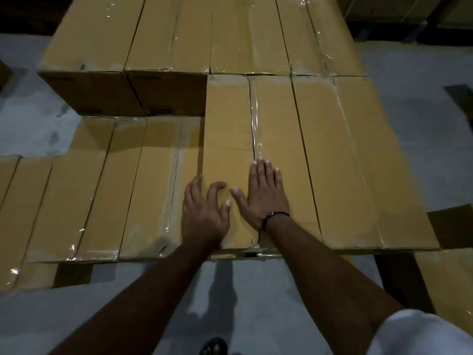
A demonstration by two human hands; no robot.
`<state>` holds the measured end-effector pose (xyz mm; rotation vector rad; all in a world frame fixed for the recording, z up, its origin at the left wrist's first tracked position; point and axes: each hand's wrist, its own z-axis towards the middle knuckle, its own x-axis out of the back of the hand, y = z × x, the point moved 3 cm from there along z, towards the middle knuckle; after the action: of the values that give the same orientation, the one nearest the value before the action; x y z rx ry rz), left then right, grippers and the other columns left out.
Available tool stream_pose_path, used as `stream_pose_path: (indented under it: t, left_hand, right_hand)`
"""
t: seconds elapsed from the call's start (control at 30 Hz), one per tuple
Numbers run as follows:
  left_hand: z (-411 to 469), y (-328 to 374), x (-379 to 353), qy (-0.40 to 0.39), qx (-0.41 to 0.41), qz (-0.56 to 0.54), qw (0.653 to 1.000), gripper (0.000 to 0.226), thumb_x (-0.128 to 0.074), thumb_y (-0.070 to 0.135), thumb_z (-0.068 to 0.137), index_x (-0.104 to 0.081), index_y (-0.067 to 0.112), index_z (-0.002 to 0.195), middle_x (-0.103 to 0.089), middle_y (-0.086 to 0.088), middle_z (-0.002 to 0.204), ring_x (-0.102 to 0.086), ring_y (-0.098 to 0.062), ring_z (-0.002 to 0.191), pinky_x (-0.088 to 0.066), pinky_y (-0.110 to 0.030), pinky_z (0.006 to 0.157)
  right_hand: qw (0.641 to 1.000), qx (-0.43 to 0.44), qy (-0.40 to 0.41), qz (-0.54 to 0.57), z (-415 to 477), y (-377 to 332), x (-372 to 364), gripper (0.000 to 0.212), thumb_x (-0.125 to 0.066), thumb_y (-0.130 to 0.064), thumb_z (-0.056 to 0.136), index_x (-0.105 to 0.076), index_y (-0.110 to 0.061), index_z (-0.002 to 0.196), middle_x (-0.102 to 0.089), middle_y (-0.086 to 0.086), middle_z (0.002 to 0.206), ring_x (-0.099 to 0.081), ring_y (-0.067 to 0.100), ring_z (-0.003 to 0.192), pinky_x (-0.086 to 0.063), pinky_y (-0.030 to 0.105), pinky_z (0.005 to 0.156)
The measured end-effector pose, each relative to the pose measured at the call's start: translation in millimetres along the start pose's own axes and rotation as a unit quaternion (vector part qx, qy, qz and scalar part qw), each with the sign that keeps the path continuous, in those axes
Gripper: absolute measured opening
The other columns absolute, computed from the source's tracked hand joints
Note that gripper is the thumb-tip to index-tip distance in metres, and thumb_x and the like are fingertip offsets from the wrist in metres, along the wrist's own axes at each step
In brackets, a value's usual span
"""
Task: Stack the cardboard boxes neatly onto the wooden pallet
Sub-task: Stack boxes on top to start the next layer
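Cardboard boxes (pixel 84 201), plain brown and taped shut, lie side by side in a lower layer at the left. Just right of them, one layer higher, sits the box under the hands (pixel 227 124), with a glossy tape strip (pixel 256 129) along its top seam. The left hand (pixel 204 213) rests at its left edge, fingers spread and loosely bent, gripping nothing. The right hand (pixel 266 193) lies flat on top, fingers straight. A neighbouring box (pixel 358 162) sits flush on the right.

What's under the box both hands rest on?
Under the box, a strip of a lower box shows at the near edge; the rest is covered. No pallet visible. On top: left hand, right hand.
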<state>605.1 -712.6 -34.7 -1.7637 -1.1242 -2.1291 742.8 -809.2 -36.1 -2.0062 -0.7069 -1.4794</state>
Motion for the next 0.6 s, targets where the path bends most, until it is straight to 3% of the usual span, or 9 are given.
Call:
stream_pose_path:
  t: [0.13,0.3,0.6]
  left_hand:
    - [72,0,1,-0.082,0.041,-0.035,0.995,0.062,-0.037,0.053,0.106,-0.015,0.036,0.161,-0.003,-0.007,0.171,0.0,-0.031,0.157,-0.015,-0.055,0.123]
    - [131,5,-5,-0.062,0.042,-0.016,0.997,0.064,-0.031,0.052,0.107,-0.009,0.033,0.164,-0.009,-0.011,0.171,-0.003,-0.033,0.157,-0.016,-0.052,0.123]
    - [135,11,-7,-0.029,0.051,0.035,0.998,0.064,-0.033,0.051,0.107,-0.009,0.035,0.164,-0.017,-0.014,0.169,-0.013,-0.034,0.156,-0.025,-0.052,0.122]
  right_hand:
    - [1.0,0.002,0.01,0.006,13,2,7,0.088,0.0,-0.072,0.097,0.016,-0.011,0.159,0.024,0.01,0.166,0.027,0.025,0.151,0.009,0.05,0.125]
    - [1.0,-0.007,0.024,-0.003,62,11,11,0.086,0.001,-0.069,0.098,0.014,-0.011,0.159,0.023,0.009,0.166,0.026,0.026,0.152,0.009,0.052,0.124]
    - [0.999,-0.015,0.043,-0.01,177,23,39,0.083,0.001,-0.065,0.099,0.009,-0.01,0.16,0.017,0.01,0.168,0.02,0.028,0.154,0.011,0.055,0.122]
